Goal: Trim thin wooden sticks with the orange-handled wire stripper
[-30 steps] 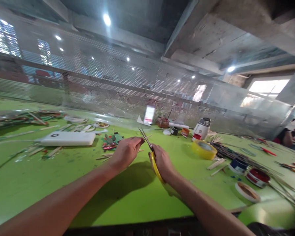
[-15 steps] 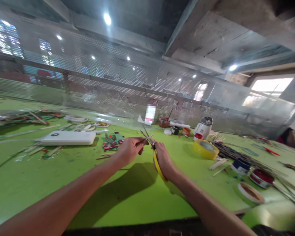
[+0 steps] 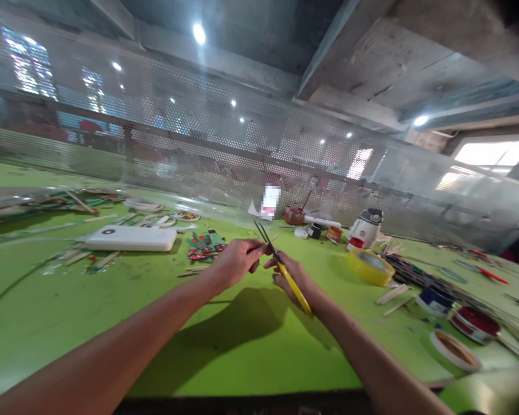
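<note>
My left hand is closed in a pinch above the middle of the table. From its fingertips a thin wooden stick pokes out to the right, behind the scissors blades. My right hand is curled around a pair of scissors with long yellow handles. Their dark blades point up and away, slightly parted, close beside the left fingertips. Whether the blades touch the stick I cannot tell. Left of my left hand lie a painted red and green piece and several short sticks.
A white power bank with a cable lies on the left. On the right are yellow tape, a white bottle, a blue paint jar, a red paint jar and a lid. A transparent perforated screen stands behind.
The scissors blades have come closer together and the handles have swung to the right. My right fingers have loosened somewhat around them. The whole view has shifted slightly.
</note>
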The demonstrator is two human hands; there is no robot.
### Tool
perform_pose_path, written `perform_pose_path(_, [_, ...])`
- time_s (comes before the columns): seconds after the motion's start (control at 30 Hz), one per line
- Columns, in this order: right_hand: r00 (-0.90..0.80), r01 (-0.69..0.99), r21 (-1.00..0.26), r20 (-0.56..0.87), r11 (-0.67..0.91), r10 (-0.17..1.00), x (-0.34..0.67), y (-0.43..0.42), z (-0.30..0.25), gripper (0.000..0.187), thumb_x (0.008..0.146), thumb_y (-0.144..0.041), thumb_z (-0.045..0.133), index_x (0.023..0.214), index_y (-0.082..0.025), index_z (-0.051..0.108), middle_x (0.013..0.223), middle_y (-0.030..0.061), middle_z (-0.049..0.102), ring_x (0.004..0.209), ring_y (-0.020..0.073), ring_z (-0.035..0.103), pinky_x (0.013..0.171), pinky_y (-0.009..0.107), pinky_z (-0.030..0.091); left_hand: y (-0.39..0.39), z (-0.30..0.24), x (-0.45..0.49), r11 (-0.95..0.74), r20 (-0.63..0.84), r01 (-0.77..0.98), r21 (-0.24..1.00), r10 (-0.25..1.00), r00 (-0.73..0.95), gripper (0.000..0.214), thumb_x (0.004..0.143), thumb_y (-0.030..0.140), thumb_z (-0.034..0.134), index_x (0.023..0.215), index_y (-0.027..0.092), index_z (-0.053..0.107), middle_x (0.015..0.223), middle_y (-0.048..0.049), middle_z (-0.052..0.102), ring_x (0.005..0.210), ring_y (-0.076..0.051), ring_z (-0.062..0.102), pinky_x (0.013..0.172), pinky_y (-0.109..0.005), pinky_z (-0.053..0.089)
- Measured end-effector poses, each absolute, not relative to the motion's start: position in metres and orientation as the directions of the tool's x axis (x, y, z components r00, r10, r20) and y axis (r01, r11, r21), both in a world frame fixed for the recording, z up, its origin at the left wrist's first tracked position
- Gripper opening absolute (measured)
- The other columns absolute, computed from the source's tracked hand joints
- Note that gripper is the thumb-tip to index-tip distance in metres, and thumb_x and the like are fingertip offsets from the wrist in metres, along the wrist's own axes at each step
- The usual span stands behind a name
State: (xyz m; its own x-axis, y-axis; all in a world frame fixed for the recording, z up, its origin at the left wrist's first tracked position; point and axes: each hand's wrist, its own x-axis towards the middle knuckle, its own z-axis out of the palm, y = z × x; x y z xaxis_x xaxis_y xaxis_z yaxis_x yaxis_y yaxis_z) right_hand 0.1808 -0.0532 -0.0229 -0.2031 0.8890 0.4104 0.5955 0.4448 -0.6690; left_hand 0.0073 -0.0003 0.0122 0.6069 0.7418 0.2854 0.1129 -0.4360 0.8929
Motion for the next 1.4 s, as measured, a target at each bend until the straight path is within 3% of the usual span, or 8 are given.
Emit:
perform_pose_path(0.33, [-0.308,0.445,-0.753,0.379,0.485,0.872,0.177,-0.066,-0.002,0.052,0.074,-0.012,0.045,0.126,-0.023,0.047,0.108,0.0086,0.059,0.096,0.0194,0.057,0.081,0.036,0.049,-0.01,0.021,0.006,-0.266,0.195,0.018,0.964,0.751,0.631,0.026,0.086,0.028,0.045,0.085,0.01,0.063,0.046,0.0047,0.043,0.038,-0.005,0.024,0.041,-0.021,0.015])
perform_pose_path(0.57, [-0.287,0.481,-0.735,0.383,0.478,0.878,0.177,-0.064,-0.006,0.054,0.074,-0.014,0.045,0.128,-0.02,0.045,0.101,0.0083,0.061,0.086,0.0183,0.057,0.075,0.034,0.049,-0.011,0.023,0.005,-0.168,0.149,-0.03,0.985,0.76,0.633,0.024,0.084,0.03,0.048,0.085,0.01,0.061,0.045,0.004,0.044,0.038,-0.005,0.026,0.04,-0.02,0.014])
perform_pose_path(0.7, [-0.28,0.531,-0.697,0.392,0.482,0.876,0.178,-0.063,-0.009,0.056,0.073,-0.011,0.045,0.128,-0.019,0.043,0.1,0.0069,0.062,0.078,0.0161,0.056,0.074,0.034,0.048,-0.009,0.021,0.005,-0.14,0.139,-0.049,0.989,0.76,0.635,0.021,0.084,0.028,0.048,0.086,0.011,0.059,0.046,0.0025,0.048,0.036,-0.005,0.027,0.039,-0.02,0.015])
perform_pose_path(0.93, [-0.256,0.64,-0.605,0.413,0.473,0.874,0.178,-0.057,-0.018,0.054,0.073,-0.005,0.044,0.125,-0.018,0.045,0.099,0.0063,0.061,0.088,0.0176,0.057,0.079,0.033,0.047,-0.008,0.02,0.004,-0.125,0.145,-0.078,0.989,0.755,0.639,0.018,0.083,0.026,0.051,0.08,0.01,0.058,0.051,-0.0006,0.056,0.037,-0.005,0.031,0.04,-0.02,0.017])
perform_pose_path(1.23, [-0.163,0.828,-0.372,0.557,0.42,0.814,0.178,-0.064,-0.015,0.047,0.084,-0.008,0.035,0.129,-0.017,0.047,0.102,0.0126,0.05,0.099,0.0276,0.041,0.09,0.048,0.035,-0.011,0.02,0.001,-0.109,0.156,-0.112,0.988,0.725,0.671,0.016,0.081,0.017,0.046,0.086,0.01,0.059,0.053,-0.0001,0.056,0.041,-0.006,0.033,0.042,-0.021,0.016])
perform_pose_path(1.4, [-0.163,0.831,-0.365,0.561,0.419,0.812,0.177,-0.067,-0.011,0.049,0.084,-0.008,0.037,0.131,-0.017,0.046,0.102,0.0126,0.05,0.101,0.0277,0.041,0.092,0.048,0.035,-0.011,0.019,0.001,-0.119,0.168,-0.119,0.986,0.722,0.672,0.015,0.083,0.02,0.046,0.083,0.01,0.057,0.054,-0.0001,0.055,0.042,-0.006,0.033,0.043,-0.021,0.016])
